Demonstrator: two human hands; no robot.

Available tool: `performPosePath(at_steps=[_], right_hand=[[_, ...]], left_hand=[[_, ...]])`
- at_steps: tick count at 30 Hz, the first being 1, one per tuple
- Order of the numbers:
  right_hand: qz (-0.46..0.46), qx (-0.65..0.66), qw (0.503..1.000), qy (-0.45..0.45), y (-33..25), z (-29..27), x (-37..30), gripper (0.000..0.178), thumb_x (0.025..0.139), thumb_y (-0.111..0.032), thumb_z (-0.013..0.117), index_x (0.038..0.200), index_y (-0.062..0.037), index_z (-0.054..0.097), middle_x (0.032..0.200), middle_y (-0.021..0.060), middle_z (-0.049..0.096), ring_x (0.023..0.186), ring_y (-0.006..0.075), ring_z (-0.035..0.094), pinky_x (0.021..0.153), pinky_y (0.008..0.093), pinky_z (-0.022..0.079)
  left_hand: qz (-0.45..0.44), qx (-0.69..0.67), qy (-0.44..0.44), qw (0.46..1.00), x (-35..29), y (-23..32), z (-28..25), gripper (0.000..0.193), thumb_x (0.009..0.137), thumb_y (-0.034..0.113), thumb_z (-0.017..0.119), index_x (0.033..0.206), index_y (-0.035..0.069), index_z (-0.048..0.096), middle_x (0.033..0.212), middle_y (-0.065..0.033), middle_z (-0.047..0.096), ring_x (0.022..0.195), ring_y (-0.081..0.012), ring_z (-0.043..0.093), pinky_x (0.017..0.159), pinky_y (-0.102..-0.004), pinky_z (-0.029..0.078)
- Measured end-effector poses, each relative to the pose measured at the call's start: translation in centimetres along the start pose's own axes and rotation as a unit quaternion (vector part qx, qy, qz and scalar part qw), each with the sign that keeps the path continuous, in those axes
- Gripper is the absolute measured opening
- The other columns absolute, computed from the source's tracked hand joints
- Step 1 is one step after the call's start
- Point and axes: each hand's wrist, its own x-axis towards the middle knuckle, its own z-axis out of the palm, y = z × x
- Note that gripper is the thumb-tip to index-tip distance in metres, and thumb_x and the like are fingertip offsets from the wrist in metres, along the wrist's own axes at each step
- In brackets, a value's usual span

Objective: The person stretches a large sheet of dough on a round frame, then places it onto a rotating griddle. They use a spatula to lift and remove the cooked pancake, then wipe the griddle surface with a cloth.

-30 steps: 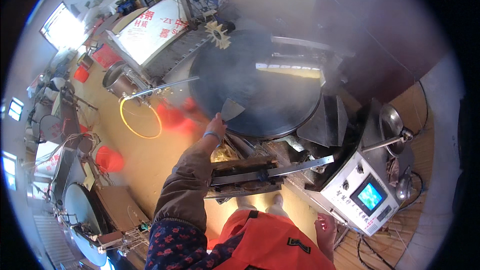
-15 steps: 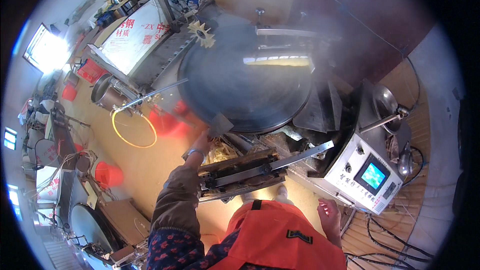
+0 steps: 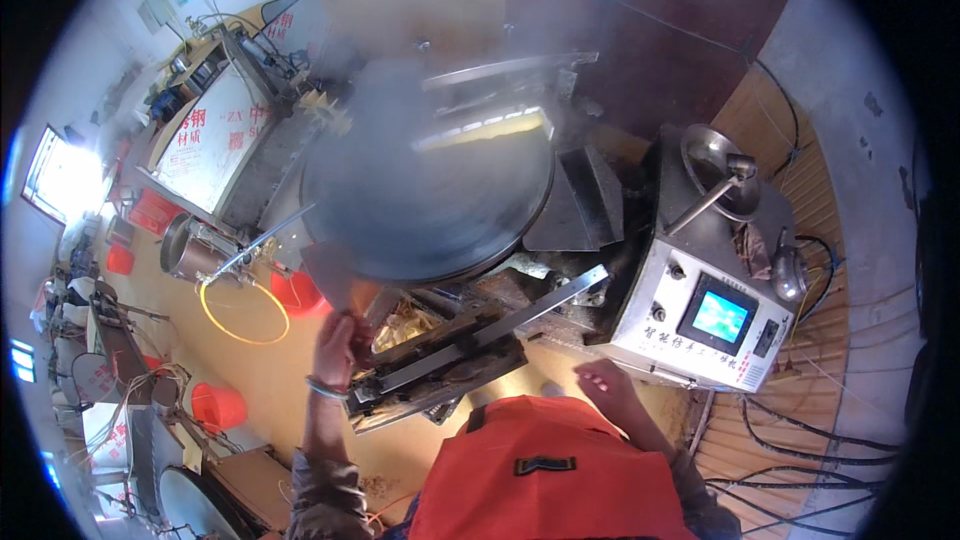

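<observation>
My left hand (image 3: 342, 340) is closed around a flat, squarish scraper (image 3: 328, 275), its grip end hidden in the fingers. The blade sits at the near left rim of a large round dark griddle (image 3: 430, 190), and I cannot tell whether it touches the rim. Steam blurs the griddle's surface. Right beside this hand, pale yellow scraps (image 3: 402, 328) lie in a trough behind a long metal bar (image 3: 490, 330). My right hand (image 3: 608, 382) hangs with loosely bent fingers and nothing in it, in front of a metal control box (image 3: 690, 310).
The control box carries a lit screen (image 3: 720, 316). A metal bowl (image 3: 715, 175) stands behind it. Black cables (image 3: 800, 455) run along the floor at right. Left of the griddle are a metal pot (image 3: 185, 248), a yellow hose (image 3: 245, 340) and red buckets (image 3: 218, 407).
My view has shifted, so the griddle and box appear further left. My left hand has drawn the scraper back toward the griddle's left edge. My right hand has risen and come forward.
</observation>
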Motion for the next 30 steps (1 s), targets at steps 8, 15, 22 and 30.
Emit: performPosePath(at_steps=[8,15,22,30], right_hand=[[-0.128,0.171,0.971,-0.108,0.1,-3.3,3.3,0.074,0.079,-0.009,0.069,0.140,-0.0057,0.026,0.115,0.0162,0.054,0.099,0.0230,0.057,0.085,0.0318,0.047],[0.025,-0.090,0.984,0.154,10.6,-18.2,-0.6,0.041,0.077,-0.003,0.057,0.116,-0.0112,0.053,0.102,0.0140,0.063,0.091,0.0280,0.064,0.075,0.0386,0.052],[0.007,-0.333,0.922,0.198,21.1,-32.0,6.1,0.043,0.072,-0.011,0.062,0.115,-0.0149,0.059,0.101,0.0145,0.061,0.095,0.0321,0.059,0.081,0.0426,0.047],[-0.132,-0.514,0.825,0.194,25.7,-35.5,14.2,0.030,0.086,-0.029,0.058,0.103,-0.0045,0.065,0.096,0.0221,0.062,0.090,0.0362,0.059,0.079,0.0448,0.047]], left_hand=[[0.007,0.089,-0.280,0.956,-4.7,-11.3,27.7,0.026,0.094,0.012,0.046,0.118,0.002,0.046,0.108,-0.0071,0.054,0.097,-0.0162,0.055,0.085,-0.0307,0.046],[0.046,0.315,-0.352,0.880,-5.2,-19.1,30.7,0.041,0.092,0.020,0.055,0.127,0.000,0.044,0.110,-0.0120,0.056,0.103,-0.0194,0.054,0.089,-0.0330,0.044],[-0.022,0.446,-0.095,0.890,-12.2,-24.0,20.0,0.030,0.087,0.023,0.061,0.107,0.001,0.059,0.104,-0.0154,0.063,0.095,-0.0229,0.061,0.081,-0.0339,0.049],[-0.252,0.435,0.262,0.824,-29.8,-37.8,3.7,0.034,0.079,0.034,0.061,0.095,0.004,0.066,0.092,-0.0183,0.067,0.092,-0.0316,0.064,0.081,-0.0395,0.050]])
